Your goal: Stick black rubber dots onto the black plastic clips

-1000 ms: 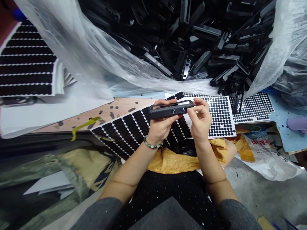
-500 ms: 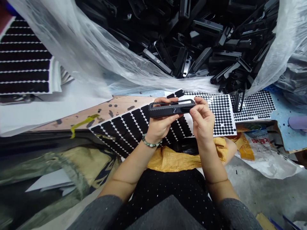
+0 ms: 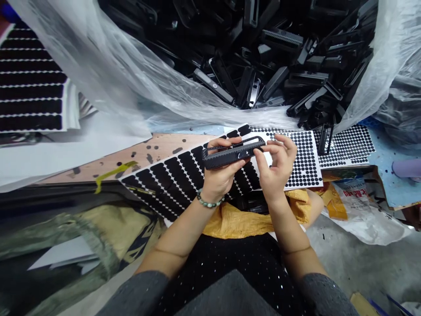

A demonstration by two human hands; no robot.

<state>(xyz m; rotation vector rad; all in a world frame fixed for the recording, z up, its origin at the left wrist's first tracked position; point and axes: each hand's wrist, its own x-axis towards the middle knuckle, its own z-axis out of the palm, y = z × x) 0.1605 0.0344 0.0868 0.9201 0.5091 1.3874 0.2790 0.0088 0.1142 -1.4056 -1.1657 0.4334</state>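
My left hand [image 3: 219, 175], with a beaded bracelet at its wrist, is closed round a long black plastic frame [image 3: 226, 159] that has a carbon-fibre weave and a slot along its length. The frame is tilted, its right end higher. At that end is my right hand [image 3: 276, 164], fingers apart, the thumb tip close to the frame or touching it; which one I cannot tell. Below the hands lies a sheet of elongated black stickers [image 3: 174, 186]. To its right is a white sheet of round black dots [image 3: 304, 162].
A clear plastic liner [image 3: 210, 115] holds a heap of similar black parts [image 3: 272, 83] at the back. More sticker sheets [image 3: 31, 94] are stacked at left. Yellow tape [image 3: 113, 172] hangs over the table edge. A yellow cloth [image 3: 237, 221] lies near my lap.
The fingers of my right hand have spread and drawn back from the frame's right end. The frame now tilts more, its left end lower, still in my left hand.
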